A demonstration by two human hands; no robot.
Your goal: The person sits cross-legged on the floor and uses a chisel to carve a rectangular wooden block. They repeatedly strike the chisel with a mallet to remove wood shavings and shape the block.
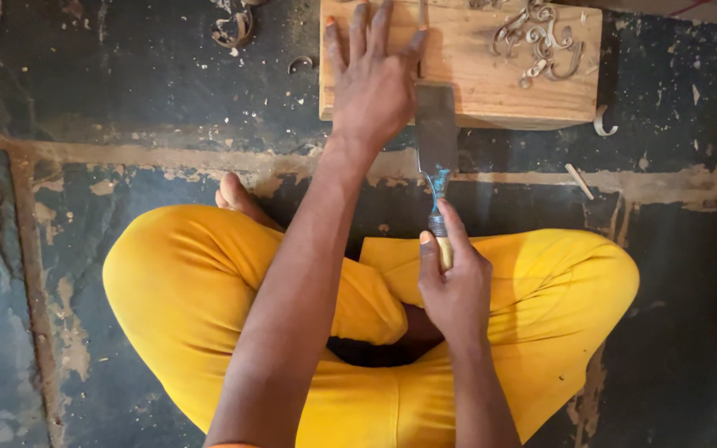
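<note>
We sit cross-legged on the floor (126,108). At twelve o'clock lies the plank (491,83). Our left hand (373,79) presses flat on it, grip wide. Our right hand (454,282), grip closed, holds the chisel (436,137), blade on the plank's near edge. Shavings (541,41) curl at one o'clock.

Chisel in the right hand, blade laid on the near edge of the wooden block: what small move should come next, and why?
Probably a short push of the chisel forward along the wooden block. The right hand grips the handle, the broad blade already lies on the block's near edge, the left hand presses flat on the block beside it, and curled shavings lie on top, which suggests paring.
</note>
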